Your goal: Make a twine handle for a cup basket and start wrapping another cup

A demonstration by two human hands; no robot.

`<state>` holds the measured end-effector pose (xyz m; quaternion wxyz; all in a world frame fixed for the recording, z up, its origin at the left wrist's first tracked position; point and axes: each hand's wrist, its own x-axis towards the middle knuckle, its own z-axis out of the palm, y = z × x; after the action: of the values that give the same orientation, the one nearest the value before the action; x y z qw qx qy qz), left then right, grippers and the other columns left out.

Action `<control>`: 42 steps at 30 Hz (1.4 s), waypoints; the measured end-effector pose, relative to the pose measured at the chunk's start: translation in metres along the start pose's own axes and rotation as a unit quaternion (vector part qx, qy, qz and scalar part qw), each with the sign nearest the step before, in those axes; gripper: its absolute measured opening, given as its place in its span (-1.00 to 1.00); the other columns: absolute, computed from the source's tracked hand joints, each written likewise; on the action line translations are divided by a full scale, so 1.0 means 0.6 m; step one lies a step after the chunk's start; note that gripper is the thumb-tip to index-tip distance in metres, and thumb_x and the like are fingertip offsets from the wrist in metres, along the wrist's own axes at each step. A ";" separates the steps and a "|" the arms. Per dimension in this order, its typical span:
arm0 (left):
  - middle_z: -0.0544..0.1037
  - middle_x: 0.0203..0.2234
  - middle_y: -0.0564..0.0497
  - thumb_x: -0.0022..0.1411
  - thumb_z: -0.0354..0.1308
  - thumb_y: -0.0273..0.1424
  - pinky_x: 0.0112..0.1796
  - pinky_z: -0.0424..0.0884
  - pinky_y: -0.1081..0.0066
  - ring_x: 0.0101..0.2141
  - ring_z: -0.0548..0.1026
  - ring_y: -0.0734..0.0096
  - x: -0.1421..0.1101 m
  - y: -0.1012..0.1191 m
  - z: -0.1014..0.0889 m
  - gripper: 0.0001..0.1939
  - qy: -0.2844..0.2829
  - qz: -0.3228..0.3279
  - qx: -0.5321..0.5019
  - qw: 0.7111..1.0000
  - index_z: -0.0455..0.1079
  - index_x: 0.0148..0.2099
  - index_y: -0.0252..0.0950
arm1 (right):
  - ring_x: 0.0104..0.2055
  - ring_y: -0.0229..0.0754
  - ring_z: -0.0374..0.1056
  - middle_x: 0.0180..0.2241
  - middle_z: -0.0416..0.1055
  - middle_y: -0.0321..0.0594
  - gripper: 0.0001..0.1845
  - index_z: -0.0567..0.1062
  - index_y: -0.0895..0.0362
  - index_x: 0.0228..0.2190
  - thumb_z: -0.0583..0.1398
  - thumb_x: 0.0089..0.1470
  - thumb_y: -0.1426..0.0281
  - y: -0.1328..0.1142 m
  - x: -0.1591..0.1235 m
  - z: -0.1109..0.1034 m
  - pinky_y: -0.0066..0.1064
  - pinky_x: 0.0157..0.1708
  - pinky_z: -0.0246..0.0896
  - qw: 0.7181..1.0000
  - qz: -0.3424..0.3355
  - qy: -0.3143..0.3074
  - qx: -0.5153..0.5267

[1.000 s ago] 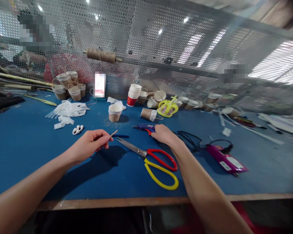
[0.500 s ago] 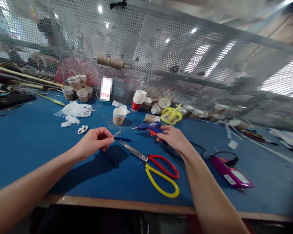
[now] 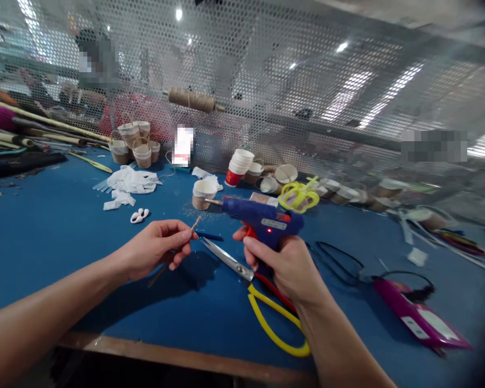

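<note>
Blue glue gun [image 3: 258, 214], barrel [image 3: 246, 208] crosswise, nozzle [image 3: 215, 202] leftward.

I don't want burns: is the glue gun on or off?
Apparently on: a red light glows on the glue gun. Its heat can't be seen.

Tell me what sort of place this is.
Probably a craft workshop, judging by the glue gun in the right hand, the large scissors on the blue table and the spool of twine by the mesh screen.
</note>
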<state>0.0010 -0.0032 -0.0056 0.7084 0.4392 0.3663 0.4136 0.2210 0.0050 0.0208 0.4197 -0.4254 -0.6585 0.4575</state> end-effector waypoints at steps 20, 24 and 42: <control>0.20 -0.74 0.23 0.01 0.21 -0.27 -0.68 -0.12 0.56 -0.72 0.06 0.71 -0.006 0.006 0.011 -0.72 0.015 0.030 0.061 0.998 0.19 -0.50 -0.31 | -0.48 -0.20 0.39 -0.54 0.46 -0.30 -0.89 0.52 0.08 -0.42 0.20 -0.07 0.37 -0.006 -0.020 0.012 -0.37 -0.44 0.37 0.976 -0.067 0.067 -0.195; 0.32 -0.69 0.16 0.04 0.18 -0.25 -0.66 -0.10 0.55 -0.71 0.08 0.70 -0.006 0.005 0.009 -0.73 -0.001 0.024 0.098 0.995 0.23 -0.49 -0.32 | -0.45 -0.17 0.40 -0.53 0.47 -0.30 -0.90 0.52 0.08 -0.44 0.20 -0.08 0.38 -0.008 -0.020 0.014 -0.34 -0.41 0.38 0.978 -0.067 0.071 -0.186; 0.36 -0.49 0.07 0.16 0.04 -0.26 -0.56 0.10 0.55 -0.57 0.19 0.61 -0.017 0.009 0.013 -0.73 -0.069 -0.018 0.247 0.966 0.41 -0.22 -0.34 | -0.53 -0.21 0.37 -0.57 0.47 -0.32 -0.91 0.49 0.10 -0.54 0.20 -0.12 0.35 -0.010 -0.015 0.025 -0.35 -0.41 0.34 0.977 -0.054 0.090 -0.187</control>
<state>0.0023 -0.0135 0.0038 0.6090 0.6212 0.4151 0.2663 0.2086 -0.0082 0.0215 0.4142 -0.4999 -0.7139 0.2624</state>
